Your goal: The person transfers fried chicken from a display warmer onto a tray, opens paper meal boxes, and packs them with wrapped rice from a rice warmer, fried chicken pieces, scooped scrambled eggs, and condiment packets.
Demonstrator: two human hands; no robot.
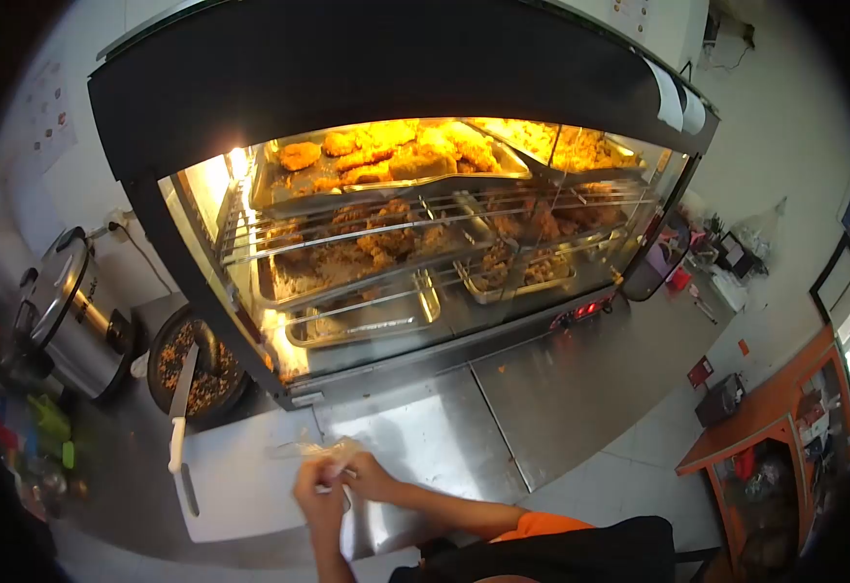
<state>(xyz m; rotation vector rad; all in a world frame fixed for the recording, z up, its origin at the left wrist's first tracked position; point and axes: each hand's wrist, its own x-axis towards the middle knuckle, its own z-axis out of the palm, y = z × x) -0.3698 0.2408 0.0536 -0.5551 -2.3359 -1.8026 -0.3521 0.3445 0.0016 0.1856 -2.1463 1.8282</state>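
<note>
Close together over the right part of a white cutting board [240, 486], my left hand [320, 494] and my right hand [369, 478] are both closed on a thin, clear plastic bag [323, 450]. The bag spreads out just beyond my fingertips; whether anything is inside it I cannot tell. To the left, a knife with a white handle [177, 445] rests with its blade over the rim of a dark round pan [168, 379] of browned bits. Its handle reaches down to the board's left edge.
A lit glass display cabinet [425, 330] with trays of fried food stands behind the steel counter [580, 418]. At left is a large steel cooker [80, 311]. Bags and small items lie at the far right; an orange shelf unit [746, 442] stands beyond the counter.
</note>
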